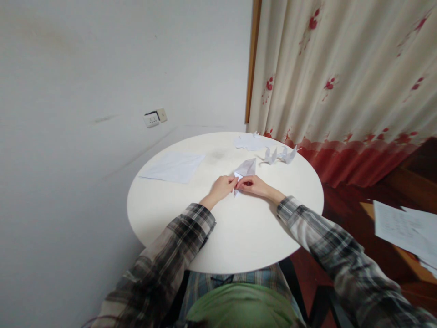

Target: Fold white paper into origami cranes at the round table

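While the left hand (223, 184) and the right hand (254, 185) pinched it between them, the folded paper (247, 167) sat at the white table (218, 241).
Fingers of both hands were clamped on its near part — tips close together. Paper birds (289, 156) stood beyond the right hand; a sheet (175, 167) lay left. Papers (403, 228) off to the right bore writing — too faint to read.

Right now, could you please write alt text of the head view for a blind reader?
The left hand and right hand hold a folded white paper piece at a round white table. Folded white paper figures stand farther right, and a flat white paper sheet lies farther left.
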A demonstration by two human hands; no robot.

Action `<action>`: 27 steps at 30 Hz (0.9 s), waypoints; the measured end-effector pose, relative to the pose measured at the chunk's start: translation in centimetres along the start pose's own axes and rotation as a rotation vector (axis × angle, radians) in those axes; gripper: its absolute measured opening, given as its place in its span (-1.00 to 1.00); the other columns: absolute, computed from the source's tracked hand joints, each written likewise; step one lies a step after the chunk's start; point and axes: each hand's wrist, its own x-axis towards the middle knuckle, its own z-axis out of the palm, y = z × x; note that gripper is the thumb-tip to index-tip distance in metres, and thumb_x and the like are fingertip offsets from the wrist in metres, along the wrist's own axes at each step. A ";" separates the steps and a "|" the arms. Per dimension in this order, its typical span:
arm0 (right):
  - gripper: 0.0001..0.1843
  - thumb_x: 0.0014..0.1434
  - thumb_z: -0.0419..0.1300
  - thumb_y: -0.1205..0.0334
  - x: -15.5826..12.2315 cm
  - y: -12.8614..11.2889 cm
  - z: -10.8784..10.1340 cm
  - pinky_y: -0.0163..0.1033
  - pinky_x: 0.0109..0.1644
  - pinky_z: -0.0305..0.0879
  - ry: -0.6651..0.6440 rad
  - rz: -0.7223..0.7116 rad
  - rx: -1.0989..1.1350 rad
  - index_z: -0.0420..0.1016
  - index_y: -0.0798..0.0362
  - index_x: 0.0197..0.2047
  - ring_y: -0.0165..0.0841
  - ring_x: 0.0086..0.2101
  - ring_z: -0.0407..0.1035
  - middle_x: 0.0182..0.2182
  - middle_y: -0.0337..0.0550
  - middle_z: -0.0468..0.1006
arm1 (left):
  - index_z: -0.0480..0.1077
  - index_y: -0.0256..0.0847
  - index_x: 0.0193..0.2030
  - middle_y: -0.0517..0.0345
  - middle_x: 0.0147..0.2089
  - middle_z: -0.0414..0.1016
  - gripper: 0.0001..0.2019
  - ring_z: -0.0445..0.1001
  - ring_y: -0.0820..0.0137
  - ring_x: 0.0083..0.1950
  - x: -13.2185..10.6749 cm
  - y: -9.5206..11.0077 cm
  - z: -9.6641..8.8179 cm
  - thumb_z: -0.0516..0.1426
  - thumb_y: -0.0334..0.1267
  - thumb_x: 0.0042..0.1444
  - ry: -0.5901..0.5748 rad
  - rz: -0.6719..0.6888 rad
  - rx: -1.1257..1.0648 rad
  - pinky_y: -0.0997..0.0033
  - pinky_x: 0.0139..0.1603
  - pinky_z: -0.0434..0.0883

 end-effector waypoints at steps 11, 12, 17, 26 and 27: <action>-0.79 0.04 0.12 0.24 0.0 -0.2 -0.3 -0.35 -0.32 0.21 -0.062 -0.071 -0.039 0.56 0.16 -0.37 -0.43 -0.42 0.32 -0.43 -0.12 0.54 | 0.41 -0.23 -0.53 0.19 -0.61 0.35 -0.54 0.29 0.46 -0.52 -0.2 0.3 -0.1 -0.15 -0.03 0.14 0.016 0.047 0.075 0.50 -0.50 0.10; -0.78 0.04 0.13 0.23 0.0 -0.3 -0.3 -0.35 -0.32 0.21 -0.068 -0.071 -0.037 0.56 0.16 -0.36 -0.43 -0.41 0.32 -0.43 -0.12 0.54 | 0.41 -0.23 -0.53 0.19 -0.60 0.36 -0.54 0.30 0.46 -0.51 -0.1 0.3 -0.1 -0.15 -0.03 0.14 0.016 0.048 0.078 0.50 -0.50 0.11; -0.76 0.05 0.13 0.21 -0.1 -0.6 -0.3 -0.35 -0.32 0.21 -0.094 -0.056 -0.025 0.56 0.16 -0.35 -0.43 -0.40 0.33 -0.42 -0.11 0.54 | 0.42 -0.23 -0.52 0.18 -0.58 0.38 -0.56 0.31 0.46 -0.51 -0.2 0.4 -0.2 -0.14 -0.06 0.14 0.013 0.047 0.094 0.49 -0.49 0.12; -0.79 0.05 0.09 0.28 -0.1 -0.4 -0.3 -0.34 -0.26 0.24 -0.013 -0.011 -0.021 0.54 0.16 -0.40 -0.42 -0.39 0.36 -0.39 -0.13 0.55 | 0.45 -0.22 -0.48 0.16 -0.57 0.41 -0.60 0.33 0.44 -0.50 -0.3 0.7 -0.3 -0.12 -0.11 0.13 0.014 0.032 0.121 0.49 -0.48 0.12; -0.80 0.04 0.09 0.28 -0.1 -0.4 -0.3 -0.34 -0.26 0.23 -0.010 -0.008 -0.020 0.54 0.16 -0.41 -0.42 -0.39 0.36 -0.40 -0.13 0.55 | 0.45 -0.22 -0.47 0.16 -0.56 0.42 -0.60 0.33 0.44 -0.49 -0.3 0.7 -0.3 -0.12 -0.11 0.13 0.016 0.031 0.123 0.49 -0.48 0.12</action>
